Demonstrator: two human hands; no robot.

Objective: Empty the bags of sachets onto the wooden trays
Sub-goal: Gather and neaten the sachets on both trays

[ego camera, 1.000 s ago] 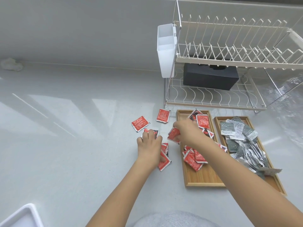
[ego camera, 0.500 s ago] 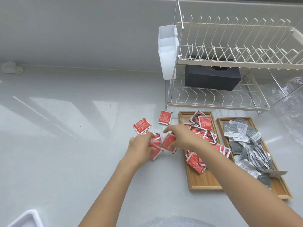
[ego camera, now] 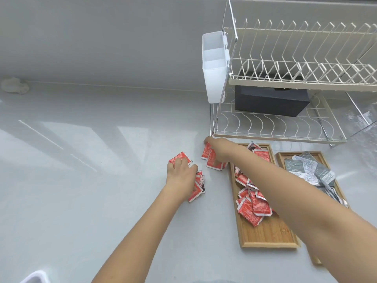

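Red sachets (ego camera: 253, 207) lie heaped in the left wooden tray (ego camera: 265, 235). Grey sachets (ego camera: 310, 170) fill the right wooden tray (ego camera: 282, 157). More red sachets are loose on the counter left of the trays. My left hand (ego camera: 180, 172) lies over a small pile of them (ego camera: 197, 185), and its fingers press on a single red sachet (ego camera: 179, 156). My right hand (ego camera: 220, 152) pinches a few red sachets (ego camera: 212, 162), and its forefinger reaches over another one near the rack's foot. My right forearm hides part of both trays.
A two-tier dish rack (ego camera: 285, 78) stands right behind the trays, with a white cutlery holder (ego camera: 214, 68) on its left side and a black box (ego camera: 269, 101) on the lower shelf. A clear plastic bag (ego camera: 363, 119) lies far right. A white container corner (ego camera: 34, 278) shows bottom left.
My right hand moved away from me to the sachet near the rack, still pinching sachets. My left hand uncurled and stretched its fingers onto the far-left sachet.
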